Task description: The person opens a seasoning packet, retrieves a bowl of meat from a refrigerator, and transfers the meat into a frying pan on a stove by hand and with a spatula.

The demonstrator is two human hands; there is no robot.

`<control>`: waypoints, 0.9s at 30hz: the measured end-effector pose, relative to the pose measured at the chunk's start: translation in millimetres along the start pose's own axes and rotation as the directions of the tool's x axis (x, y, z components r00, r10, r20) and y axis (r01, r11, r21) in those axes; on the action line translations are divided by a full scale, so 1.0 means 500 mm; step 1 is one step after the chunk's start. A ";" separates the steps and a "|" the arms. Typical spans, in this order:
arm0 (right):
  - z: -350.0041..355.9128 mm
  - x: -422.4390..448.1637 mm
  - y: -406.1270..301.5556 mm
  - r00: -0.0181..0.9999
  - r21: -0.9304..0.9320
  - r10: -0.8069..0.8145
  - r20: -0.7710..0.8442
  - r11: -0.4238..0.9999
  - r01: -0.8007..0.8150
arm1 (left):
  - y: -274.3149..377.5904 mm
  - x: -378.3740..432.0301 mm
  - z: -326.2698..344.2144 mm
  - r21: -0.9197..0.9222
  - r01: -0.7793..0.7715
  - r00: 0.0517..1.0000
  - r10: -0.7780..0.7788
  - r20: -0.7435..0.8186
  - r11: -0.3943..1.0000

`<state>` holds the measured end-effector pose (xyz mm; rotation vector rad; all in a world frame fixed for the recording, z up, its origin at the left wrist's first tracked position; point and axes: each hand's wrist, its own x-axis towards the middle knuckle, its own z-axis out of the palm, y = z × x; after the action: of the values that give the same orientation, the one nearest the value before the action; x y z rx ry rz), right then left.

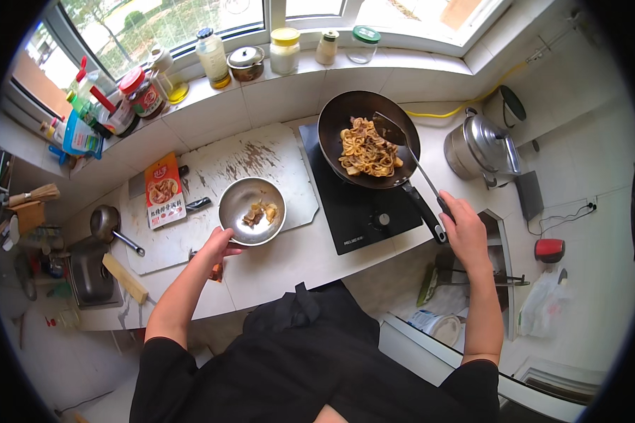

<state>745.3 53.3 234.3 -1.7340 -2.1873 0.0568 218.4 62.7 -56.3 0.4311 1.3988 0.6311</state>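
My left hand [223, 246] grips the near-left rim of a stainless steel bowl [236, 219], with a little cooked food [268, 212] at its bottom. The bowl is over the front part of a worn white cutting board [211, 158]. My right hand [459, 224] holds the black handle of a cooking spatula [423, 172]; its blade rests at the upper right of the food in the wok. Cooked noodles with chunks [369, 150] fill the middle of the dark wok [330, 119]. The wok sits on a black induction cooker [349, 222], its handle pointing towards me beside my right hand.
A seasoning packet [165, 190] lies over knives on the board's left part. A small saucepan [105, 222] stands by the sink [92, 275]. Jars and bottles line the window sill [307, 71]. To the right are a lidded steel pot [465, 148] and a yellow hose [439, 115].
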 end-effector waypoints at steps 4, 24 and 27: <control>-0.022 -0.001 -0.007 0.997 0.013 -0.039 -0.069 0.999 0.040 | 0.066 -0.036 0.014 0.078 -0.016 1.000 0.015 0.008 0.997; -0.067 0.166 -0.095 0.785 -0.526 -0.583 -0.210 0.744 0.411 | 0.663 -0.251 0.406 0.707 -0.610 0.736 0.585 0.341 0.356; -0.070 0.164 -0.071 0.811 -0.567 -0.571 -0.130 0.714 0.411 | 0.707 -0.250 0.465 0.774 -0.612 0.634 0.686 0.358 0.162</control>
<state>706.5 115.9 295.6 -1.1729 -2.4834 -0.9533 387.4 272.7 292.9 1.9829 1.4908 0.5728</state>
